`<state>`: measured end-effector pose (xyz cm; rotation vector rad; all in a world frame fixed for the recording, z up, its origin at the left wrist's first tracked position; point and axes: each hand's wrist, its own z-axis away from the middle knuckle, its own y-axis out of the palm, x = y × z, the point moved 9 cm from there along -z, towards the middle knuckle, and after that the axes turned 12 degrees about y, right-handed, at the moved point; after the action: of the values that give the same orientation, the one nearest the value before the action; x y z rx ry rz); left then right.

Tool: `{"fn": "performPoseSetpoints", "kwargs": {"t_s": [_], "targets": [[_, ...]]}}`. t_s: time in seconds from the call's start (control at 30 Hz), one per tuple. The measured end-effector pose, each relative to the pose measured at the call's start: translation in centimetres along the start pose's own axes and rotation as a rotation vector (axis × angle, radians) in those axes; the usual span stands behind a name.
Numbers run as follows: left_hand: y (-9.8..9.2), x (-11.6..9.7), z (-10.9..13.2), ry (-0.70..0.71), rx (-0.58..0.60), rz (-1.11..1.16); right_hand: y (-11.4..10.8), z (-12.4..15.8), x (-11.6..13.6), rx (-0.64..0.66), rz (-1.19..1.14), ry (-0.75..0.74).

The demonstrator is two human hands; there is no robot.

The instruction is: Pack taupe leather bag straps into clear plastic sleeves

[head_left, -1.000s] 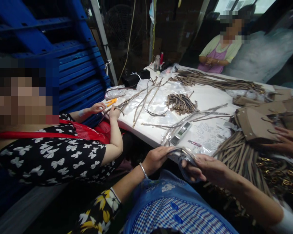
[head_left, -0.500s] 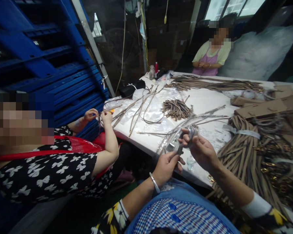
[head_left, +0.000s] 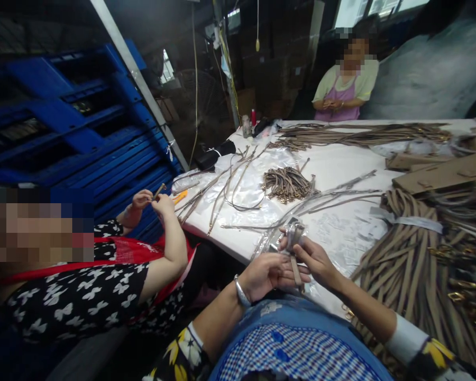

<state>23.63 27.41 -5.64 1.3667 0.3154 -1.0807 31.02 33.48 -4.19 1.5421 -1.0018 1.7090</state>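
Both my hands meet at the near edge of the white table (head_left: 333,164). My left hand (head_left: 264,275), with a silver bangle on the wrist, is closed around the lower part of a tan strap in clear plastic wrap (head_left: 293,248). My right hand (head_left: 315,259) pinches the same wrapped strap from the right, its top end sticking up above my fingers. A tan piece of the strap hangs down between my hands.
A big heap of tan straps (head_left: 416,259) lies at my right, a smaller bundle with gold clasps (head_left: 287,182) mid-table. A person in a bow-print dress (head_left: 103,286) works on a strap at my left. Another person (head_left: 347,79) sits across. Blue pallets (head_left: 83,132) stand left.
My hands dropped from above the table edge toward my lap, still holding the wrapped strap. The view tilted up. The person at my left raised both hands off the table.
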Motion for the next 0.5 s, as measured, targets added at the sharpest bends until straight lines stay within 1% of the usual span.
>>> {"fn": "performPoseSetpoints", "kwargs": {"t_s": [0.07,0.1,0.17,0.23,0.3,0.4,0.5], "targets": [[0.2,0.2,-0.7,0.046,0.015,-0.087,-0.5,0.0,-1.4,0.013,-0.090,0.058],[-0.1,0.3,-1.1,0.074,-0.011,-0.157,-0.6,0.0,-2.3,0.023,-0.144,0.105],[-1.0,0.7,-1.9,0.112,-0.101,-0.314,-0.6,0.0,-3.7,0.037,-0.248,0.177],[-2.0,1.2,-2.5,0.120,-0.187,-0.438,-0.5,0.2,-4.7,0.045,-0.331,0.193],[-2.6,1.6,-3.0,0.112,-0.238,-0.473,-0.5,0.3,-5.4,0.052,-0.420,0.179],[-2.7,1.9,-3.6,0.116,-0.281,-0.474,-0.7,0.5,-6.6,0.036,-0.499,0.183],[-2.4,2.5,-4.2,0.114,-0.283,-0.612,-0.8,0.7,-7.8,0.011,-0.522,0.247]]}}
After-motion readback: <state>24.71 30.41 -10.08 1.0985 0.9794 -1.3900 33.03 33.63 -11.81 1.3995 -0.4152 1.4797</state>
